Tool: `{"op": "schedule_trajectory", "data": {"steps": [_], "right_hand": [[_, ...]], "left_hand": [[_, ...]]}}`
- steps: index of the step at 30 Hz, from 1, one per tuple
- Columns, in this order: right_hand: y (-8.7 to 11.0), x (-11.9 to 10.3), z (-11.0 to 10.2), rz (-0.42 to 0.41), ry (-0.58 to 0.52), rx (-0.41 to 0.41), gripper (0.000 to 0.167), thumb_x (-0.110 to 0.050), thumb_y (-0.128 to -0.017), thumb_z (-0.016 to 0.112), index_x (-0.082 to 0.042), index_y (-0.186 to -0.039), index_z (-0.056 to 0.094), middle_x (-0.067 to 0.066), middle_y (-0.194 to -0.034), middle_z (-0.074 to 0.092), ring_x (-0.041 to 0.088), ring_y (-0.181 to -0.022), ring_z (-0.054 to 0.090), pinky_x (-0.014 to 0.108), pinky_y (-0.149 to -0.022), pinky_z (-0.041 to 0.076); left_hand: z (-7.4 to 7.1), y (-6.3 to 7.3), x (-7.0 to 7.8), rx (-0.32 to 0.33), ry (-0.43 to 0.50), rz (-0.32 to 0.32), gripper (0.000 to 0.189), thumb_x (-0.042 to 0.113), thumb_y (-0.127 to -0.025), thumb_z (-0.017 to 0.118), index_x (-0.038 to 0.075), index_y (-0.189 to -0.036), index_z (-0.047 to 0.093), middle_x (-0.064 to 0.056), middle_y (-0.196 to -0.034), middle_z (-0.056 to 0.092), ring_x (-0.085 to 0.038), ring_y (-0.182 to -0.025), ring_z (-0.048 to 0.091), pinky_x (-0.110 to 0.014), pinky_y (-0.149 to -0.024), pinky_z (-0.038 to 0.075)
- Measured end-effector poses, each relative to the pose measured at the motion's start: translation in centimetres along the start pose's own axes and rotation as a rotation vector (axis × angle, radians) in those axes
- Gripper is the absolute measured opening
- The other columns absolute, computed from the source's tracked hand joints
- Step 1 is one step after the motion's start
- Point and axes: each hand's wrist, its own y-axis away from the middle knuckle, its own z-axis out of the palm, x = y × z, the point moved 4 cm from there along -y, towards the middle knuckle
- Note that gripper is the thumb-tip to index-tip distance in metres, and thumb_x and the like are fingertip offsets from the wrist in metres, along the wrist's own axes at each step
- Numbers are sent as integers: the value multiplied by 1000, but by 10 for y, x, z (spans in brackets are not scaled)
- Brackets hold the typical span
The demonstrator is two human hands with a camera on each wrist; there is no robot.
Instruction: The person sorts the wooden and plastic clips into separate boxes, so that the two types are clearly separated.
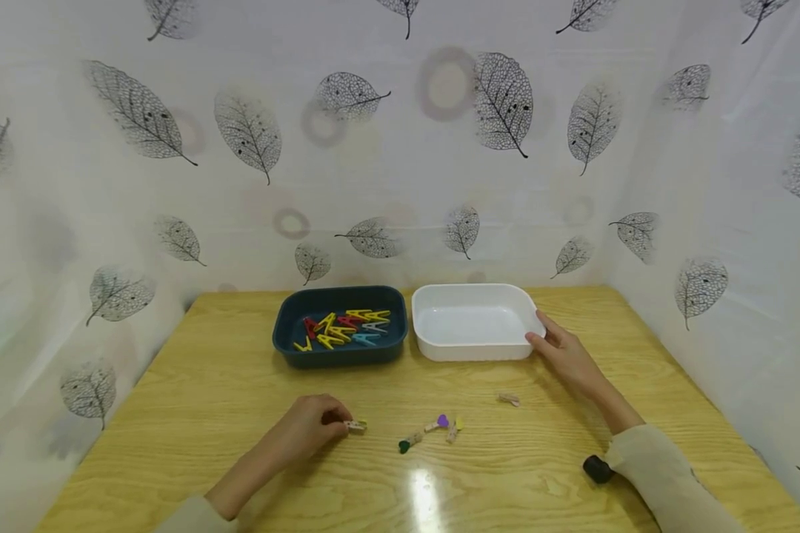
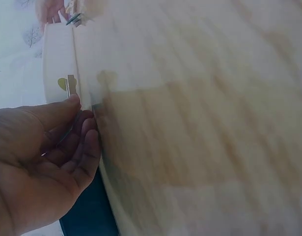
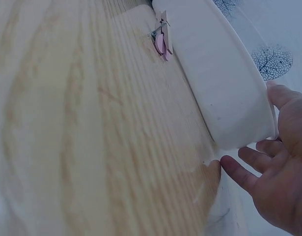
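Note:
My left hand (image 1: 310, 426) pinches a small wooden clothespin (image 1: 356, 426) between thumb and fingertips, low over the table. A yellow-green heart on that clothespin shows in the left wrist view. At the white tray (image 1: 480, 353), my right hand (image 1: 567, 359) grips the right end, thumb and fingers about the rim and wall. Between the hands lie wooden clothespins with hearts: a purple one (image 1: 436, 423), a dark green one (image 1: 410, 442) and a yellow one (image 1: 453, 429). Closer to the white tray is another wooden clothespin (image 1: 509, 400), its heart pink in the right wrist view.
Left of the white tray stands a dark blue tray (image 1: 340, 360) with several plastic clothespins (image 1: 336, 332) in yellow, red, blue and grey. Leaf-patterned curtain (image 1: 373, 170) surrounds the wooden table (image 1: 227, 355) at the back and sides. A black object (image 1: 597, 469) sits by the right sleeve.

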Motion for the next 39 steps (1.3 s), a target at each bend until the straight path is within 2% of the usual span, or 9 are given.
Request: {"op": "schedule_trajectory", "data": {"steps": [5,13,19,25,31,39], "right_hand": [[-1,1,0,1,25,7,78,-35,-108,56,1,-164,15,24,-168,16,41,-152,24,7,-105,30],[0,2,1,-6,4,12,77,-33,-108,57,2,-163,16,26,-167,18,42,-150,27,5,-102,31],[0,-1,2,-15,-11,14,76,-31,-108,56,2,-163,16,26,-167,18,42,-151,25,6,-103,31],[2,-5,1,-9,-24,13,76,-28,-108,58,3,-163,16,27,-167,17,42,-151,25,11,-106,33],[2,-6,0,-9,-16,16,75,-27,-108,58,3,-163,17,27,-166,18,42,-150,28,9,-103,34],[0,-2,0,-5,-17,23,75,-27,-107,59,3,-162,18,27,-166,19,41,-150,28,10,-104,34]], "left_hand": [[-4,-4,4,13,88,-77,3,10,-93,77,10,-96,76,6,-87,70,-11,-78,61,-24,-66,52],[-11,-16,15,83,162,-120,9,13,-94,77,7,-101,77,3,-91,72,-11,-83,64,-27,-72,55],[-16,-31,28,137,145,-83,8,13,-95,76,8,-100,77,3,-92,74,-11,-83,65,-28,-73,56],[-16,-45,43,173,176,-121,6,13,-96,75,11,-101,77,5,-93,74,-11,-82,64,-29,-73,56],[-15,-57,53,217,169,-113,6,14,-95,76,11,-101,77,6,-92,74,-11,-84,64,-31,-75,56],[-15,-72,64,234,179,-123,9,16,-97,74,11,-105,77,3,-96,72,-14,-86,62,-32,-77,55]]}}
